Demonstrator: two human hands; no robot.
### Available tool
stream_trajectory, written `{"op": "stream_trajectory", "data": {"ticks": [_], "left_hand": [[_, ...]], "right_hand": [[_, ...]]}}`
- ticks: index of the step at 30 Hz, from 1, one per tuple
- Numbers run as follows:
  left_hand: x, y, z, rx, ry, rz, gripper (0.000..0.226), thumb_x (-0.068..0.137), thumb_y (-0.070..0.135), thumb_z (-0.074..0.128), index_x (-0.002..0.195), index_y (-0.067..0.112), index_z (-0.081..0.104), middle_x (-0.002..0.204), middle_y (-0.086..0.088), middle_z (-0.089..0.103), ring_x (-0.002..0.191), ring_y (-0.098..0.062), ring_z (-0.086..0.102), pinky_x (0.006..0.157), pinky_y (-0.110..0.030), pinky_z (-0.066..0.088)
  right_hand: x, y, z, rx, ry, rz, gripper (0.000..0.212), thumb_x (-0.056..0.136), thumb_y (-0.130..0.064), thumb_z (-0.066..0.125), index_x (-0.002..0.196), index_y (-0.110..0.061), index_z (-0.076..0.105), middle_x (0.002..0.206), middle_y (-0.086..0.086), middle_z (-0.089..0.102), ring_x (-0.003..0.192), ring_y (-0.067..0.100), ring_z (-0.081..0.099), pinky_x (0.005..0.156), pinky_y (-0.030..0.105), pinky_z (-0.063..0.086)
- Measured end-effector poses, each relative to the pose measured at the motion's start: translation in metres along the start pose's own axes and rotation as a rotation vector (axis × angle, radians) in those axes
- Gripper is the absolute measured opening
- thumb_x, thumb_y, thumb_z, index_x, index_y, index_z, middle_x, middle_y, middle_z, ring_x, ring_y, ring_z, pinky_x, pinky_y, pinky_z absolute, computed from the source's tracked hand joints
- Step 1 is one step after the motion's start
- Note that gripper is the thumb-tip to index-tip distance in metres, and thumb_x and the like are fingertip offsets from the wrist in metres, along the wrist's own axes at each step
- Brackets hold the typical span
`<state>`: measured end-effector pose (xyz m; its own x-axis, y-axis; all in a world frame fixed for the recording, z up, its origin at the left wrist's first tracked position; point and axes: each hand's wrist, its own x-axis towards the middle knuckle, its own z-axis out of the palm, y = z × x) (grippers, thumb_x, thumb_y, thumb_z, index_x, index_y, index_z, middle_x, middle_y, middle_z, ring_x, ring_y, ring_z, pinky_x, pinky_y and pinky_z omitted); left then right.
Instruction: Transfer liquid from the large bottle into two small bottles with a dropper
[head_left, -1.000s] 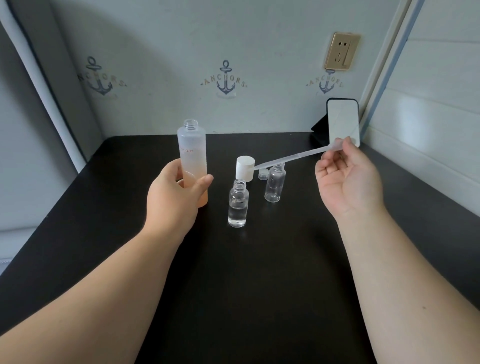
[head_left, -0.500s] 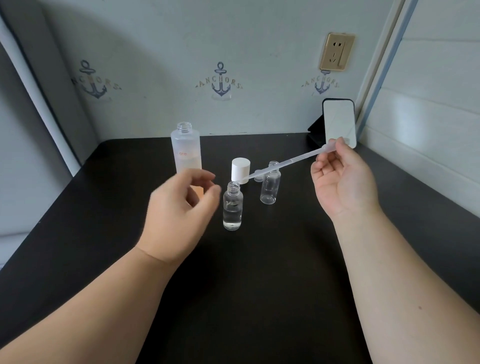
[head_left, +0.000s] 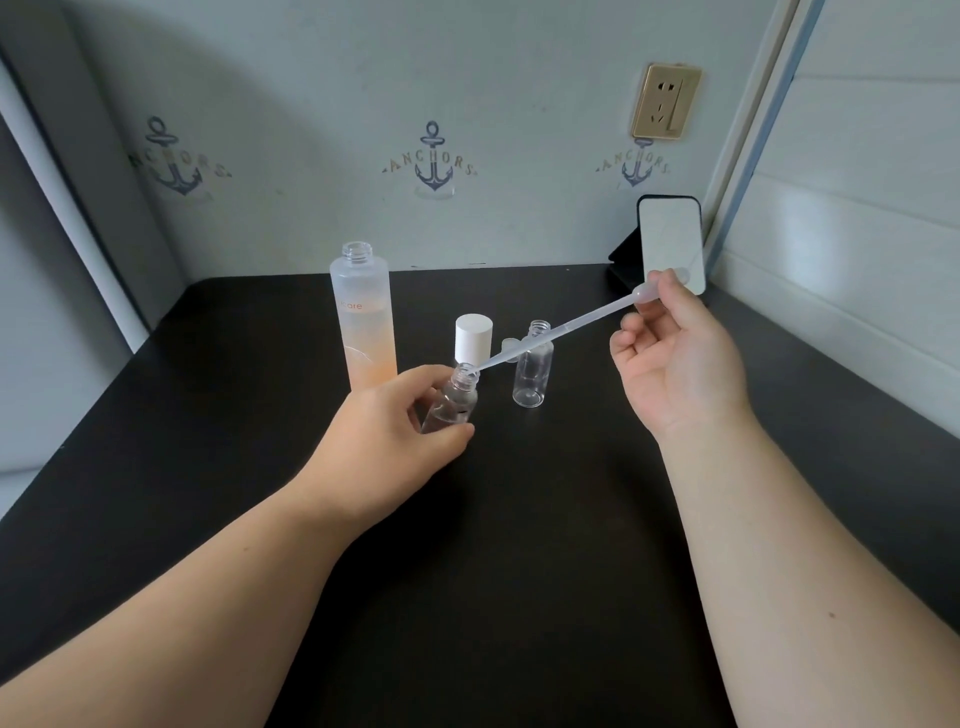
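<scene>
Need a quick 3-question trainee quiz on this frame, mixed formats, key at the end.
1. True or false: the large bottle stands on the table with its cap off.
2. What does the left hand hold?
A. the white cap
B. the tilted small bottle
C. the dropper
3. Fill in: the right hand pinches the dropper by its ____, and the tip sits at the mouth of the held bottle.

Key:
1. True; its neck is open and nothing touches it.
2. B; the other small bottle stands upright, untouched.
3. Bulb.
</scene>
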<state>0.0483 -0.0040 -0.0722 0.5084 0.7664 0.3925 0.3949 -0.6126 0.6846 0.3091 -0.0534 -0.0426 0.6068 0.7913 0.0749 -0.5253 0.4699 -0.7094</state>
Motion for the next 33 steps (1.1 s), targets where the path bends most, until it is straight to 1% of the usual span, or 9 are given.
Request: {"op": "stream_trajectory", "data": {"ticks": [3,7,11,16,20,24,26,28,33], "left_hand": [[0.0000,-0.0004,-0.0002,-0.014,0.018,0.010,0.047,0.081,0.032,0.078,0.089,0.071,0.055,0.091,0.039,0.061,0.083,0.009,0.059,0.065,0.000,0.038],[-0.0007,0.0000,0.0001,-0.020,0.020,-0.002,0.058,0.079,0.032,0.079,0.087,0.081,0.049,0.093,0.046,0.057,0.088,0.014,0.057,0.066,0.003,0.037],[-0.0008,-0.0041,0.0009,-0.040,0.019,-0.002,0.049,0.079,0.032,0.079,0.088,0.074,0.055,0.088,0.039,0.061,0.081,0.008,0.060,0.064,-0.001,0.039],[-0.0008,-0.0057,0.0014,-0.067,0.026,-0.029,0.037,0.079,0.028,0.079,0.096,0.057,0.064,0.080,0.032,0.065,0.072,0.004,0.060,0.061,-0.003,0.039],[-0.0011,-0.0040,0.0008,-0.065,0.029,-0.021,0.047,0.078,0.026,0.079,0.090,0.068,0.060,0.080,0.034,0.064,0.072,0.005,0.060,0.062,-0.003,0.041],[-0.0011,-0.0080,0.0021,-0.072,0.032,-0.070,0.036,0.078,0.031,0.080,0.105,0.050,0.067,0.083,0.034,0.064,0.073,0.004,0.060,0.060,-0.004,0.040],[-0.0013,-0.0066,0.0014,-0.071,0.027,-0.055,0.036,0.078,0.031,0.079,0.098,0.057,0.065,0.084,0.033,0.065,0.075,0.003,0.060,0.063,-0.004,0.041],[-0.0014,-0.0048,0.0010,-0.060,0.023,-0.044,0.038,0.078,0.031,0.079,0.093,0.063,0.062,0.086,0.033,0.065,0.078,0.003,0.061,0.065,-0.004,0.041],[-0.0011,-0.0051,0.0021,-0.035,0.024,-0.085,0.026,0.080,0.039,0.079,0.102,0.046,0.067,0.086,0.036,0.064,0.079,0.005,0.062,0.062,-0.003,0.041]], "right_hand": [[0.0001,0.0000,-0.0005,-0.026,0.009,0.006,0.017,0.091,-0.020,0.073,0.075,-0.019,0.079,0.078,-0.002,0.069,0.058,0.011,0.052,0.058,0.022,0.044],[0.0005,-0.0002,-0.0009,0.000,0.017,0.014,0.014,0.090,-0.017,0.075,0.077,-0.017,0.079,0.078,0.000,0.070,0.055,0.010,0.050,0.056,0.022,0.042],[0.0013,0.0001,-0.0009,0.001,0.008,0.010,0.013,0.090,-0.014,0.073,0.078,-0.016,0.077,0.078,0.000,0.070,0.053,0.010,0.048,0.054,0.020,0.040],[0.0015,0.0000,-0.0005,-0.016,-0.013,-0.006,0.020,0.091,-0.013,0.071,0.073,-0.017,0.080,0.077,0.000,0.070,0.052,0.009,0.046,0.053,0.019,0.038],[0.0010,0.0003,-0.0008,-0.025,-0.042,-0.023,0.021,0.091,-0.013,0.070,0.074,-0.018,0.080,0.077,-0.001,0.068,0.052,0.008,0.044,0.054,0.018,0.036],[0.0013,-0.0013,-0.0008,-0.032,-0.052,-0.034,0.023,0.094,-0.010,0.067,0.076,-0.018,0.079,0.074,-0.002,0.067,0.051,0.007,0.042,0.054,0.018,0.034],[0.0011,-0.0023,-0.0008,-0.026,-0.049,-0.035,0.024,0.094,-0.009,0.067,0.076,-0.018,0.079,0.074,-0.001,0.067,0.050,0.007,0.042,0.053,0.018,0.034],[0.0008,-0.0023,-0.0008,-0.021,-0.029,-0.036,0.020,0.094,-0.009,0.067,0.079,-0.017,0.079,0.075,0.000,0.068,0.051,0.008,0.044,0.054,0.018,0.036],[-0.0013,-0.0020,0.0008,0.084,0.032,-0.002,0.005,0.090,-0.011,0.072,0.088,-0.010,0.076,0.075,0.001,0.069,0.059,0.012,0.056,0.058,0.022,0.046]]}}
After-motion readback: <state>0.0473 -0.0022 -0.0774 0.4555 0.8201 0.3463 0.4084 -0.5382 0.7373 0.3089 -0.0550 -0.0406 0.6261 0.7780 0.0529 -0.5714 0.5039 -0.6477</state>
